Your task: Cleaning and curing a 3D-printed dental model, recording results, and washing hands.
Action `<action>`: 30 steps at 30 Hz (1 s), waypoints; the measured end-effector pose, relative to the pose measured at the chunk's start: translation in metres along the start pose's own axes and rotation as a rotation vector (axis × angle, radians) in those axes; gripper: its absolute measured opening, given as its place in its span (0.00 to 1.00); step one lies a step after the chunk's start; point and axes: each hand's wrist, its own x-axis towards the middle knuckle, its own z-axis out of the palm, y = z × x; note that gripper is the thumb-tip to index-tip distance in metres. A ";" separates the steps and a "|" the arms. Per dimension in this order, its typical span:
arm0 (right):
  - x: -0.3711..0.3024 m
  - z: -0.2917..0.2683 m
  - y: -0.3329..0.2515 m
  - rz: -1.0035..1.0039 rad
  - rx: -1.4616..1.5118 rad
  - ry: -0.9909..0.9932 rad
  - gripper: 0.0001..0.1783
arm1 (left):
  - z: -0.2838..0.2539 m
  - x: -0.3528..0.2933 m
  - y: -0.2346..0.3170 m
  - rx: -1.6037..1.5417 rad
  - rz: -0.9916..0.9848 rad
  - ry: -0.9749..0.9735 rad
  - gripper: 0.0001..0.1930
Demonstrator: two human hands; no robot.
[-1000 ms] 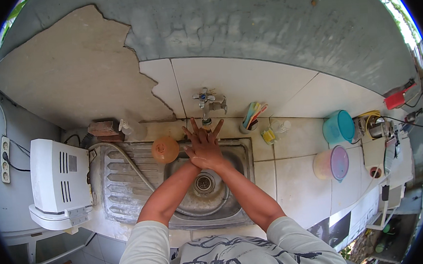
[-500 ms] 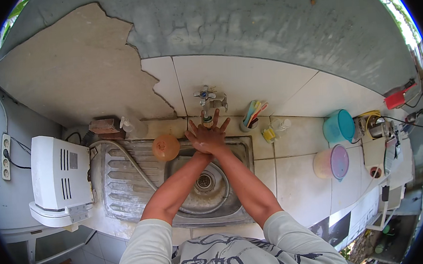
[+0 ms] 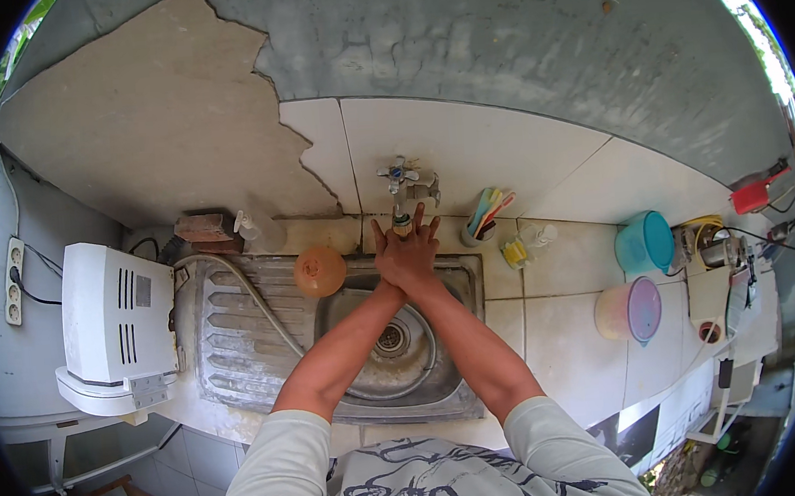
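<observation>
Under the tap (image 3: 400,192) on the tiled wall, my hands overlap above the metal sink (image 3: 469,381). My right hand (image 3: 407,261) lies on top, its back showing and its fingers apart around the tap's spout end. No held object shows in it. My left forearm (image 3: 345,353) runs up to the same spot, but my left hand is mostly covered by the right one, so its fingers cannot be made out. Below my wrists the round drain (image 3: 391,340) shows, with a grey hose loop in the basin. An orange round container (image 3: 320,271) sits left of my hands.
A white appliance (image 3: 118,314) stands left of the ribbed drainboard (image 3: 238,337). Behind are bricks (image 3: 207,229) and a clear pump bottle (image 3: 260,232). To the right are a toothbrush cup (image 3: 477,231), a yellow sponge (image 3: 514,255), a teal tub (image 3: 644,242) and a purple-lidded tub (image 3: 630,310).
My right hand's fingers have drawn somewhat closer together, and my hands stay overlapped under the tap. The whole view has shifted slightly.
</observation>
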 end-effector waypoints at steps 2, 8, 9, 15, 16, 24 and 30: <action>0.015 0.006 0.000 0.046 -0.037 0.069 0.34 | -0.006 0.008 -0.003 0.667 0.008 -0.081 0.34; 0.028 -0.016 -0.001 0.031 0.017 0.139 0.33 | -0.012 0.019 -0.004 1.670 -0.233 -0.274 0.35; 0.025 -0.009 0.001 0.029 0.018 0.135 0.33 | -0.015 0.013 0.001 1.673 -0.239 -0.273 0.35; 0.006 0.003 0.012 -0.062 0.201 0.070 0.29 | -0.020 -0.003 0.019 1.726 -0.145 -0.476 0.35; 0.006 0.001 0.015 -0.091 0.118 0.105 0.27 | -0.016 -0.002 0.029 1.792 -0.086 -0.413 0.35; 0.015 -0.027 0.024 0.118 0.707 0.132 0.10 | -0.024 0.001 0.019 0.807 -0.435 -0.208 0.23; 0.030 0.023 -0.030 0.376 2.431 0.027 0.12 | -0.089 -0.018 -0.023 -1.016 -0.381 0.281 0.31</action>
